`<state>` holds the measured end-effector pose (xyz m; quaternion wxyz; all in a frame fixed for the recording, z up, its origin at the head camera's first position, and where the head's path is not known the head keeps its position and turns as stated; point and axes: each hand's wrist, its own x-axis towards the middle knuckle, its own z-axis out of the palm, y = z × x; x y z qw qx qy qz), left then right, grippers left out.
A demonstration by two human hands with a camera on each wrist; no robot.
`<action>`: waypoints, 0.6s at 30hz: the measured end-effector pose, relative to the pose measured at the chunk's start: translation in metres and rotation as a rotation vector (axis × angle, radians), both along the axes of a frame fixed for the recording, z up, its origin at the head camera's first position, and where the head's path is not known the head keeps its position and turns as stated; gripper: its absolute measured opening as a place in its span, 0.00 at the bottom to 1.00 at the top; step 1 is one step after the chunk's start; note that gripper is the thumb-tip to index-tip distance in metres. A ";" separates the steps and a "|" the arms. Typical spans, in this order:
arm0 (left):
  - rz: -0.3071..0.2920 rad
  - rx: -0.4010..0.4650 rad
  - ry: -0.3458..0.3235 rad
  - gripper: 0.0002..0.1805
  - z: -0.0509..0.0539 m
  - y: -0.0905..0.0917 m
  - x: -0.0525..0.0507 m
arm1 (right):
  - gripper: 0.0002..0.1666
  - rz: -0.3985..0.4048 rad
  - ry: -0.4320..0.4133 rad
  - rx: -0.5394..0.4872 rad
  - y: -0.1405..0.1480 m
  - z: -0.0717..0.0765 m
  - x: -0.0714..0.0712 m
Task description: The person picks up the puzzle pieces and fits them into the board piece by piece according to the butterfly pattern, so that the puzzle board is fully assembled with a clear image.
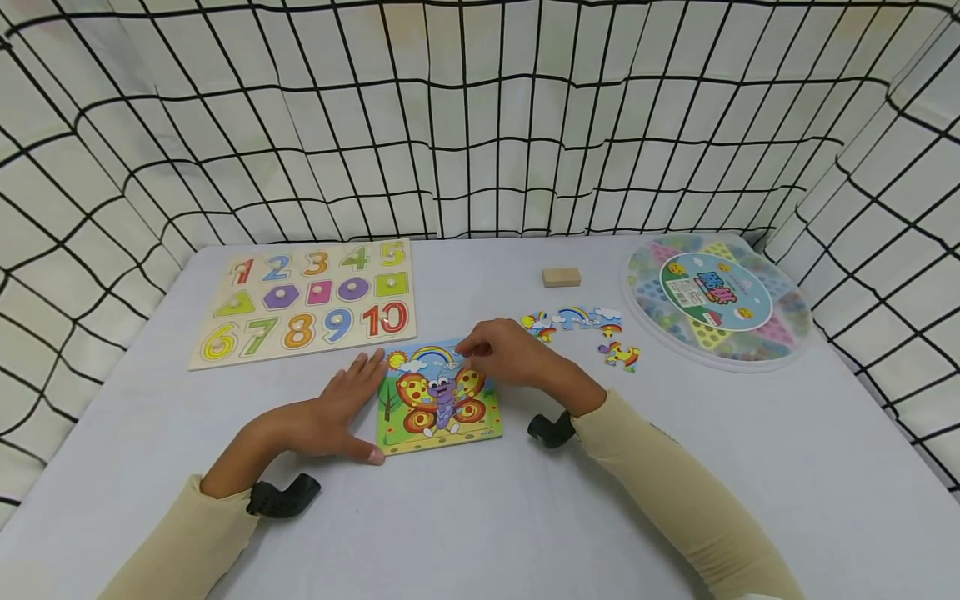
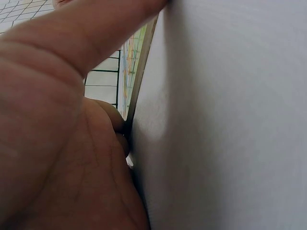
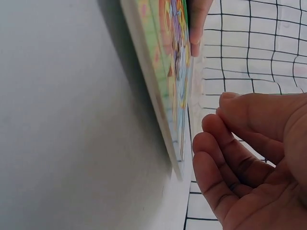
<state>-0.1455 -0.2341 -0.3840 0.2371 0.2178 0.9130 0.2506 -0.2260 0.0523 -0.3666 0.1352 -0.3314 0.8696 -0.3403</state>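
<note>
A square butterfly puzzle board [image 1: 442, 400] lies flat on the table, with a purple figure, red-and-yellow wings and a rainbow. My left hand [image 1: 330, 417] spreads along its left side, fingertips by the upper left corner and thumb at the lower left corner. Over the upper right corner is my right hand [image 1: 510, 354]. In the right wrist view that hand [image 3: 254, 158] has bent fingers, its thumb close to the index fingertip, with no piece visible between them. Loose puzzle pieces [image 1: 575, 317] lie right of it, one piece [image 1: 621, 356] slightly nearer.
A wooden number board [image 1: 300, 304] lies at the back left, close to the butterfly board. A small wooden block [image 1: 562, 277] sits behind the loose pieces. A round, colourful game board [image 1: 716, 300] is at the back right. Black netting over white walls surrounds the table [image 1: 420, 533].
</note>
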 end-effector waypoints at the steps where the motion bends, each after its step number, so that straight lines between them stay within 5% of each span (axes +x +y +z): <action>1: 0.001 0.000 0.001 0.68 0.000 0.000 0.000 | 0.14 -0.002 -0.002 -0.009 0.002 0.000 -0.001; 18: -0.002 -0.006 0.007 0.68 0.000 0.000 0.000 | 0.13 -0.067 0.006 -0.046 0.041 0.002 -0.006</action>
